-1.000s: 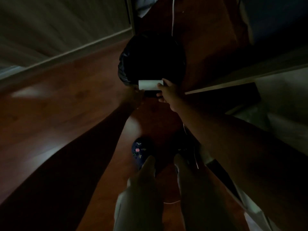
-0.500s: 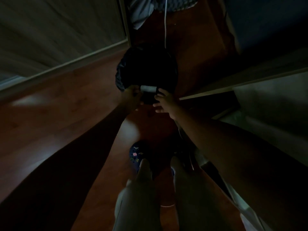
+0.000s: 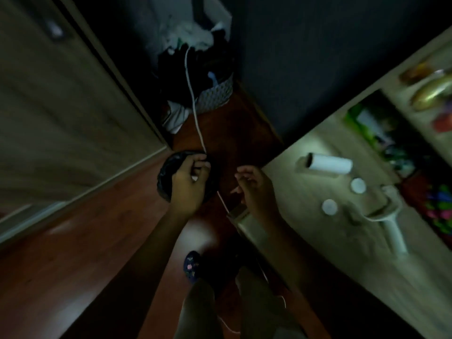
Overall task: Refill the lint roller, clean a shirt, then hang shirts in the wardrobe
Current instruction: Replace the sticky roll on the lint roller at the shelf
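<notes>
My left hand [image 3: 188, 187] hovers over a round black bin [image 3: 164, 172] on the floor, fingers curled around a small white scrap. To the right, my right hand [image 3: 256, 189] is held at the desk corner with spread fingers and nothing in it. On the pale desk [image 3: 305, 248] lies a white lint roll refill [image 3: 327, 165] on its side. The white lint roller handle [image 3: 391, 228] lies nearer me, with no roll on it. No shirt can be made out in the dark.
Two round white caps [image 3: 358, 185] [image 3: 329, 206] lie on the desk between roll and handle. A white cable [image 3: 193, 99] runs across the wooden floor to a basket of clothes [image 3: 215, 91]. A sliding wardrobe door [image 3: 61, 118] stands at left. My slippered foot [image 3: 192, 264] is below.
The white roll held between both hands over the bin is gone from view. My hands have come apart, and my head has turned right, so the desk now shows.
</notes>
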